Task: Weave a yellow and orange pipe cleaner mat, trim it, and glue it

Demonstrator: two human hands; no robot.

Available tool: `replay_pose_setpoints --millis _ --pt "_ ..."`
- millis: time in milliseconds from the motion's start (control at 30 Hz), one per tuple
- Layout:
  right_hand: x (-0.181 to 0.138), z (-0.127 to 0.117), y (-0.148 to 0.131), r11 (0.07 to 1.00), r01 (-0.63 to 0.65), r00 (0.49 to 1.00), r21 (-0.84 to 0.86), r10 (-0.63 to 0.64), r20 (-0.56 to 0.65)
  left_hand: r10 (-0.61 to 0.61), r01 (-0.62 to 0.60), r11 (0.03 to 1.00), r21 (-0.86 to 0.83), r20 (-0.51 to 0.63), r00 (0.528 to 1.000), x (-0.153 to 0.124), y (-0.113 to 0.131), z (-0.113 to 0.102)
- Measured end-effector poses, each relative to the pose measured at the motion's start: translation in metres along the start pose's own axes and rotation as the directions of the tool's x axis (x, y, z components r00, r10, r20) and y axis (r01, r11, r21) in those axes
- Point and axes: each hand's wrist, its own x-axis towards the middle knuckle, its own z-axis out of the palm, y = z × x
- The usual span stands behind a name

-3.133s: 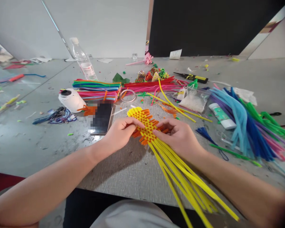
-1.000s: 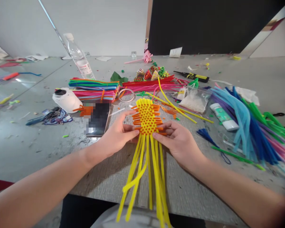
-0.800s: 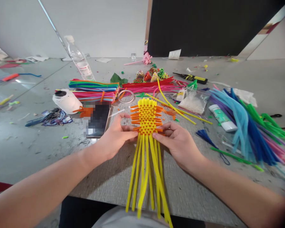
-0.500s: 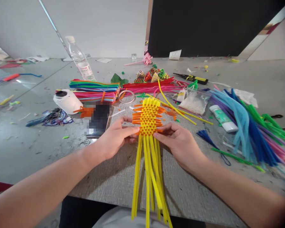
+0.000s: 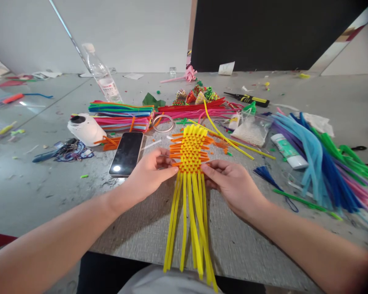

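Observation:
A woven piece of yellow and orange pipe cleaners [image 5: 192,149] is held between both hands above the grey table. Long loose yellow ends hang from its near edge toward my lap, and short orange ends stick out at both sides. My left hand [image 5: 155,169] pinches the lower left edge between thumb and fingers, at an orange end. At the lower right edge, my right hand [image 5: 228,179] pinches the weave in the same way; its fingertips are partly hidden behind the thumb.
Left of the weave lie a phone [image 5: 127,153], a white roll [image 5: 87,130] and bundled pipe cleaners [image 5: 122,116]. A plastic bottle [image 5: 102,77] stands behind. On the right are a tube [image 5: 290,151], blue pipe cleaners [image 5: 314,159] and a bag of white beads [image 5: 252,132].
The loose yellow ends have swung a little left and spread apart. My right thumb has shifted slightly up and outward along the weave's edge. Both hands keep their hold.

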Motion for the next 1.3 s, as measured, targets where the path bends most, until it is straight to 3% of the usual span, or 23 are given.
replay_pose_setpoints --millis 133,267,400,533,800,1000,1200,1300 --pt "0.0 -0.001 0.001 1.0 0.017 1.0 0.009 -0.017 -0.005 -0.096 0.127 0.974 -0.189 0.162 0.982 -0.001 0.001 0.005" --pt "-0.002 0.001 -0.002 0.997 0.061 0.998 0.046 -0.059 -0.038 -0.118 0.161 0.951 -0.264 0.171 0.978 0.0 -0.004 0.007" --pt "-0.002 0.002 -0.008 0.988 0.046 0.997 0.145 -0.035 -0.072 -0.066 0.077 0.993 -0.088 0.123 0.99 0.004 -0.007 0.002" --pt "-0.001 0.001 -0.011 0.981 -0.044 0.999 0.191 0.046 -0.007 0.007 -0.023 0.99 0.138 0.118 0.993 0.006 -0.005 -0.005" --pt "0.0 0.0 -0.005 0.995 -0.005 0.999 0.102 0.002 0.032 0.002 -0.033 0.984 0.178 0.171 0.985 0.008 -0.004 -0.006" --pt "0.0 0.0 -0.001 0.999 0.026 1.0 0.019 -0.026 -0.004 0.004 -0.015 0.998 0.066 0.164 0.986 0.007 -0.001 -0.003" --pt "0.002 0.0 -0.001 0.999 0.013 1.0 0.045 -0.014 0.022 0.003 -0.008 0.999 0.034 0.159 0.987 0.009 -0.003 -0.002" --pt "0.002 -0.002 -0.002 0.998 0.057 0.998 -0.022 -0.056 0.031 -0.027 0.013 0.993 0.118 0.118 0.993 0.008 -0.003 -0.005"
